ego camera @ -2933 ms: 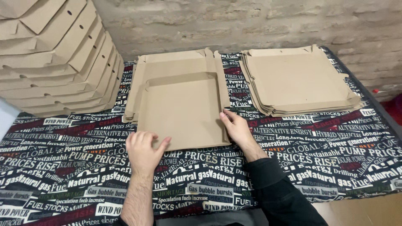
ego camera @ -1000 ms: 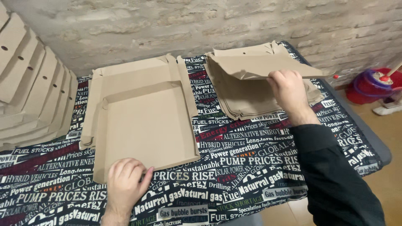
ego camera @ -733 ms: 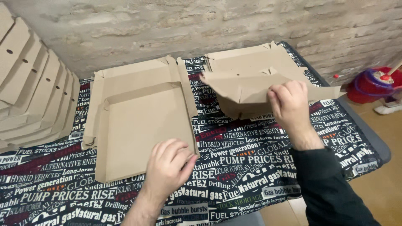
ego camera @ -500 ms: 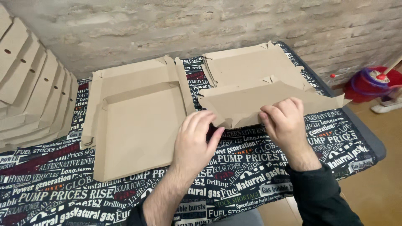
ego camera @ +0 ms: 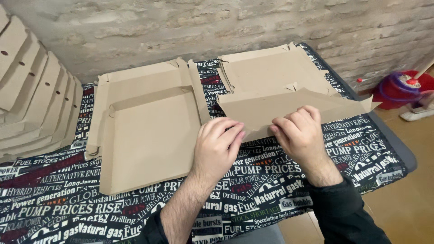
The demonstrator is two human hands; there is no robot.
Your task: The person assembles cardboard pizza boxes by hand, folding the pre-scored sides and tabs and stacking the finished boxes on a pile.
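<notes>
Both hands grip one flat cardboard blank (ego camera: 289, 108) — left hand (ego camera: 217, 147) & right hand (ego camera: 298, 135), fingers pinched on its near edge, lifted off the blank stack (ego camera: 271, 68). One half-folded box (ego camera: 149, 131) lies on the tabletop (ego camera: 253, 180), folded boxes (ego camera: 31, 99) stacked at left — plenty of blanks left, I'd judge.

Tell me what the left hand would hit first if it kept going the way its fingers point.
The left hand points up and right; its fingertips already sit at the flat cardboard blank both hands lift. Beyond that lies the stack of flat blanks, though depth is unclear.
</notes>
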